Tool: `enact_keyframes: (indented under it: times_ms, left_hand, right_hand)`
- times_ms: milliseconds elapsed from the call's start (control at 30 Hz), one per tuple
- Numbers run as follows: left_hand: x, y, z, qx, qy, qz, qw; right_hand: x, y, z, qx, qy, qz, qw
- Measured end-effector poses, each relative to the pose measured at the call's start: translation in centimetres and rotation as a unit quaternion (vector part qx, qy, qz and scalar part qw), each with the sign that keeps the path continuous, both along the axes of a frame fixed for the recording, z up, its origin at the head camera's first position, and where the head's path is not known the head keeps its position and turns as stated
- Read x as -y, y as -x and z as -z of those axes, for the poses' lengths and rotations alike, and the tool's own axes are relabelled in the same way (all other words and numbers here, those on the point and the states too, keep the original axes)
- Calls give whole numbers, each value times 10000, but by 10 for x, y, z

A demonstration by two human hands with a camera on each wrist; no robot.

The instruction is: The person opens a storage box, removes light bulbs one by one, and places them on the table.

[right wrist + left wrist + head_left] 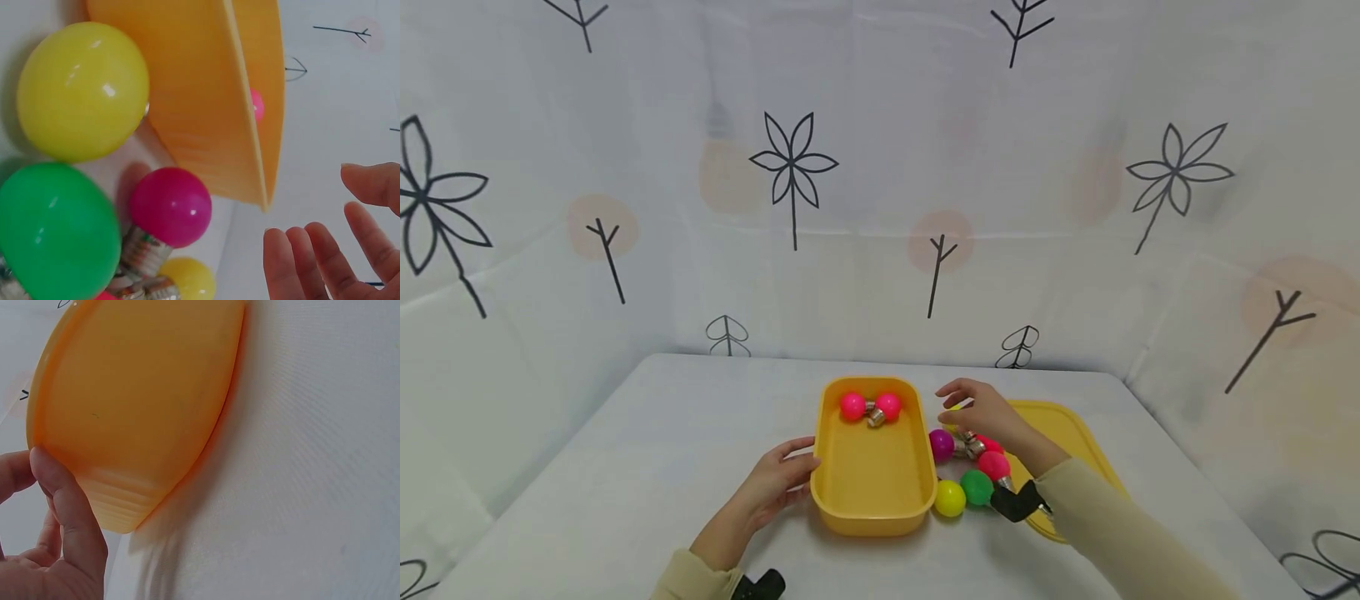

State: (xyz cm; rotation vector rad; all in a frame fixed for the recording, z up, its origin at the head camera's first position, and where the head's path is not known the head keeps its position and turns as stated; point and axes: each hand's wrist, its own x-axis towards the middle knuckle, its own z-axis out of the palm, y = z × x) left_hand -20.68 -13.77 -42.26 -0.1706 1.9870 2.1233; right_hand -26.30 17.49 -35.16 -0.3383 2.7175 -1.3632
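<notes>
A deep yellow plastic box (pixel 874 479) stands on the table, with two pink light bulbs (pixel 853 407) at its far end. My left hand (pixel 778 479) holds the box's left rim; in the left wrist view the thumb (pixel 62 494) lies at the edge. To the box's right is a cluster of colourful bulbs: a yellow bulb (pixel 950 498), a green bulb (pixel 977 487), a purple bulb (pixel 941 446) and several others. Over this cluster hovers my right hand (pixel 985 412), its fingers loosely bent and apart, holding nothing. Part of the cluster is hidden beneath it.
A flat yellow lid (pixel 1067 429) lies on the right of the white table (pixel 700 417), partly under the right forearm and some bulbs. White cloth (pixel 865 292) printed with plants hangs behind the table and along its sides.
</notes>
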Motion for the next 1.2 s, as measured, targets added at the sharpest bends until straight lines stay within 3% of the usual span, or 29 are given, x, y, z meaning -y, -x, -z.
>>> enact_keyframes:
  times_ms: [500,833,1200]
  left_hand:
    - [3,1,1,-40,9,74,10000]
    - [2,0,-1,-30,31,34,10000]
    - [2,1,-2,-8,-45,75,10000]
  right_hand:
    - [52,18,-5,302,457,-130,9984]
    - [82,34,8,422,431,-57,9982]
    - [93,48,18,427,106,156,9989]
